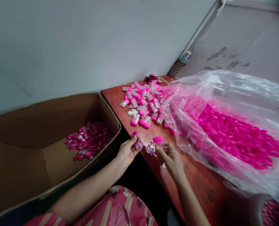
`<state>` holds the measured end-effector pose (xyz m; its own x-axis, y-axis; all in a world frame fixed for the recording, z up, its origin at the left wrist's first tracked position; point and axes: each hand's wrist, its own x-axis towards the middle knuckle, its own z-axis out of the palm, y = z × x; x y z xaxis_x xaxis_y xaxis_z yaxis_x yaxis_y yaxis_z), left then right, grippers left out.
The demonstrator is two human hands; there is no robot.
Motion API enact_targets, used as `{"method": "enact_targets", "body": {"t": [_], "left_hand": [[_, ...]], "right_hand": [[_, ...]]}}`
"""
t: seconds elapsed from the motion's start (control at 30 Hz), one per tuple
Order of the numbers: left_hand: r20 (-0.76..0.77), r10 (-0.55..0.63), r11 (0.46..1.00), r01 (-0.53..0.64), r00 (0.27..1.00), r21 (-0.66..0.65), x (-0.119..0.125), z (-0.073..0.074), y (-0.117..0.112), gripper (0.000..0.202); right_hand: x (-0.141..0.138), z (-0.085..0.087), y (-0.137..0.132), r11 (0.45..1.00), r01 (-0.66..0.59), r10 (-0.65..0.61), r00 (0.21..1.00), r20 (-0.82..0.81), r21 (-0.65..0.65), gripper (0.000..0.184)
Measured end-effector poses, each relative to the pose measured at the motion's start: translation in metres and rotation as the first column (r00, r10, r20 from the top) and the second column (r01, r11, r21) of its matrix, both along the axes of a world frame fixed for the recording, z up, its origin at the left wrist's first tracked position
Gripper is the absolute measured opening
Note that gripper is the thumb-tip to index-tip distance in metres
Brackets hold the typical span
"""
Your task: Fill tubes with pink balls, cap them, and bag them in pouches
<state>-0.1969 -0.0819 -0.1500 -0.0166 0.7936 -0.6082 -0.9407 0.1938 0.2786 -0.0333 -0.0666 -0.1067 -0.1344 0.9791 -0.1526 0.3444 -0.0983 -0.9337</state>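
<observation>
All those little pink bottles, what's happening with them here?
A person sits at a red-brown table. The left hand holds one small pink-capped bottle, the right hand another. More lie in a pile on the table and in a cardboard box. A clear bag holds loose pink caps.

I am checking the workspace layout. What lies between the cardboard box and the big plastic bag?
In the head view, a heap of pink-capped bottles lies on the red table between the cardboard box and the plastic bag.
</observation>
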Motion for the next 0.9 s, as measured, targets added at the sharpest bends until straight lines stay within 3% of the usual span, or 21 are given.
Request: {"method": "enact_targets", "body": {"t": [0.1, 0.2, 0.43, 0.67, 0.9], "left_hand": [[0.029, 0.034, 0.999, -0.034, 0.999, 0.003, 0.004, 0.003, 0.002, 0.008], [0.037, 0.012, 0.999, -0.013, 0.999, 0.039, 0.011, 0.006, 0.002, 0.010], [0.061, -0.063, 0.991, 0.055, 0.996, 0.119, 0.027, 0.013, -0.003, 0.020], [-0.193, -0.172, 0.959, 0.209, 0.966, 0.192, 0.025, 0.018, -0.009, 0.030], [-0.338, -0.302, 0.889, 0.391, 0.891, 0.237, 0.022, 0.016, -0.009, 0.029]], "right_hand": [[-0.020, 0.000, -0.042, 0.994, 0.016, -0.030, 0.990, -0.139, -0.105, 0.028], [-0.032, -0.007, -0.059, 0.988, 0.090, -0.113, 0.975, -0.193, -0.126, 0.029], [-0.035, -0.019, -0.057, 0.982, 0.149, -0.176, 0.942, -0.285, -0.112, 0.026], [-0.032, -0.026, -0.054, 0.975, 0.063, -0.159, 0.869, -0.469, -0.213, 0.026], [-0.031, -0.032, -0.056, 0.983, 0.161, -0.182, 0.907, -0.380, -0.088, 0.021]]}}
